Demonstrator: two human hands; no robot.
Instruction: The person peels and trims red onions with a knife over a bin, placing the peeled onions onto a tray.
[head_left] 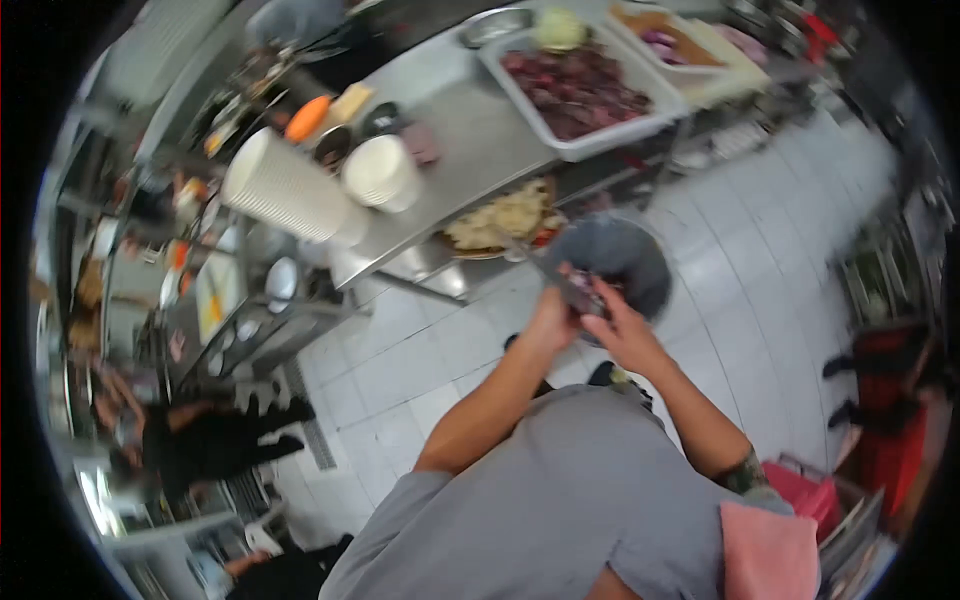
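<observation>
My left hand (553,322) and my right hand (627,328) are close together in front of my body, over a dark grey bucket (655,265). Between them is a long grey blade, seemingly a knife (545,268), slanting up and to the left. The fingers of my right hand are closed at its near end; the handle is hidden. A small purplish-red piece (580,283) shows beside the blade, by the fingertips. My left hand is curled next to the blade, and blur hides what it grips. Dark contents lie in the bucket.
A steel counter (470,110) carries a white tub (570,150) of dark red meat and stacked white containers (285,185). On the shelf below sits a tray of pale chopped food (505,220). People in dark clothes (215,440) stand at left. Red crates (890,430) are at right.
</observation>
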